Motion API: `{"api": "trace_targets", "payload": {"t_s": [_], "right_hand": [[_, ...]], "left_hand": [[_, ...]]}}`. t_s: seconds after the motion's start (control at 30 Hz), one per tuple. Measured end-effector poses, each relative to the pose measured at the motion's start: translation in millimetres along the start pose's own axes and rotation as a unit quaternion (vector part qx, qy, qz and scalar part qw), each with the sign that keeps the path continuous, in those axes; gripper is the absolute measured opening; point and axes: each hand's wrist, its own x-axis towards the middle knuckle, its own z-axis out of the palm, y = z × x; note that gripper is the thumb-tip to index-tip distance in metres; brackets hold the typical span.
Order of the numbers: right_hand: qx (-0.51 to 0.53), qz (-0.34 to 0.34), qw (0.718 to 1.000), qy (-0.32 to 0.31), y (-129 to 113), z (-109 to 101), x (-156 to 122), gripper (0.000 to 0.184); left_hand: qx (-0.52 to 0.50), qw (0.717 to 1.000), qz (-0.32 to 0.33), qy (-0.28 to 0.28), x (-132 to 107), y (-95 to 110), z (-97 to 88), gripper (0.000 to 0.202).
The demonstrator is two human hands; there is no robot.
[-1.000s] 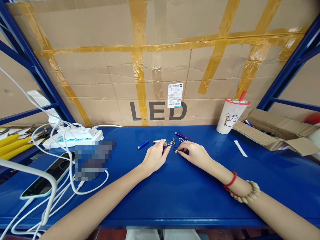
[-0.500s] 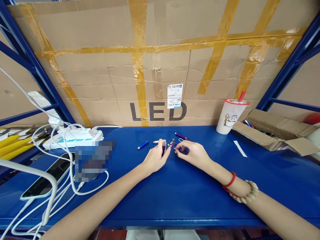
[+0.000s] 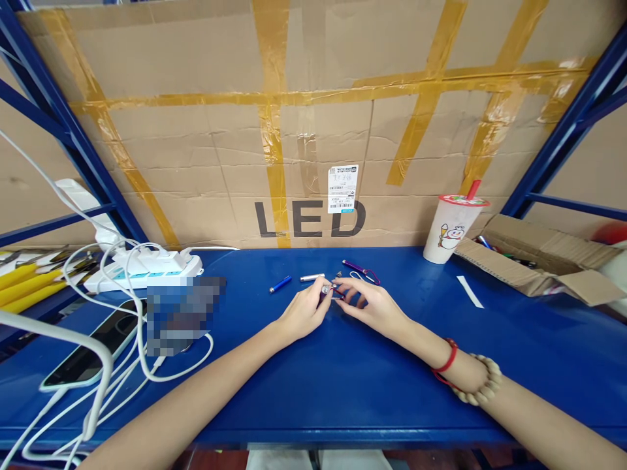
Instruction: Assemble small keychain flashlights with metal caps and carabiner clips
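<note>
My left hand [image 3: 304, 311] is closed round a small purple flashlight body [image 3: 325, 290], its open end tilted up toward the right hand. My right hand [image 3: 368, 301] pinches a tiny part at that open end; the part is too small to name. Both hands meet just above the blue shelf top [image 3: 343, 372]. Small round button cells [image 3: 337, 277] lie right behind my fingers. A blue flashlight [image 3: 280, 283], a silver one [image 3: 312, 277] and a purple one with a cord [image 3: 360, 267] lie on the shelf beyond the hands.
A taped cardboard wall marked LED [image 3: 310, 219] closes the back. At left lie a white power strip [image 3: 149, 266], cables [image 3: 122, 339] and a phone [image 3: 88, 356]. A drink cup with a straw [image 3: 453, 228] and an open cardboard box [image 3: 533, 258] stand at the right.
My right hand lifted off the shelf and moved left to meet the left hand. The left hand tilted the purple body up toward it.
</note>
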Motion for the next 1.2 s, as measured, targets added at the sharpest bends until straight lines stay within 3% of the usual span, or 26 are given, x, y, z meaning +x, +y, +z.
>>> {"api": "trace_targets", "payload": {"t_s": [0.2,0.37,0.83,1.03,1.2], "right_hand": [[-0.122,-0.098,0.988,-0.002,-0.7,1.3,-1.9,0.032],[-0.201,-0.139,0.97,-0.004,-1.8,3.4,-2.0,0.031],[-0.13,-0.108,0.985,-0.047,-2.9,1.4,-0.1,0.028],[-0.125,-0.1,0.986,-0.038,-4.7,0.6,0.6,0.026],[-0.094,-0.07,0.993,-0.02,-5.5,-2.1,1.5,0.027]], "left_hand": [[-0.038,0.999,-0.01,-0.018,-0.1,1.0,-1.2,0.012],[-0.041,0.999,-0.011,-0.021,-0.1,0.4,-1.0,0.013],[-0.043,0.999,0.001,-0.011,0.4,1.1,-0.2,0.012],[-0.034,0.999,0.008,-0.013,0.3,0.3,1.0,0.012],[0.032,0.999,-0.022,-0.013,-0.1,3.4,-0.9,0.016]]}}
